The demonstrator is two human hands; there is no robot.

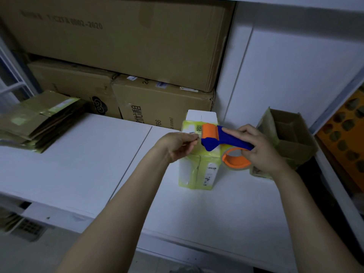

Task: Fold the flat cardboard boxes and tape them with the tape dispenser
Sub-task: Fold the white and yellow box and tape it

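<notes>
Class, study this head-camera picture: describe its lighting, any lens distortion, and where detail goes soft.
Head view: dim, cool light throughout; the wide lens bows the table edge and the wall lines toward the borders; print on the big carton up top is soft, and the pile of flat boxes at left is smeared; the tape dispenser in the right hand is sharpest.

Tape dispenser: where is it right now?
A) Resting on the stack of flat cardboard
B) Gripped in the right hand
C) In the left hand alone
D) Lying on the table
B: the right hand grips the blue handle of the tape dispenser above the white box, while the left hand only reaches toward its orange front end.
</notes>
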